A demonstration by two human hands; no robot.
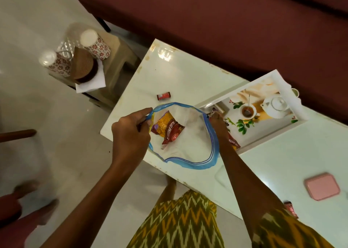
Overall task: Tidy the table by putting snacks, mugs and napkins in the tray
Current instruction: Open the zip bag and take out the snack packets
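Zip bag (192, 144) held open at the desk (188, 74) edge: left grip (130, 135) pinches its rim, right grip (218, 124) hold unclear. Slipping could spill its snack packet (169, 131) floorward.

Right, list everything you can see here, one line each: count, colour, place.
clear plastic zip bag: 1, blue-rimmed, held open over the table's near edge
red-and-yellow snack packet: 1, inside the bag
second red snack packet: 1, tray's near corner, under the right wrist
small red wrapped sweet: 1, on the table beyond the bag
white rectangular tray: 1, teapot print, on the table
pink square lid: 1, table, right
white table: 1, centre
floral lidded tumblers: 2, white with red flowers, side stool
brown round woven box: 1, stool, on a white napkin
maroon sofa: 1, behind the table
left hand: fingers pinch the bag's rim
right hand: at the bag's far rim; grip unclear
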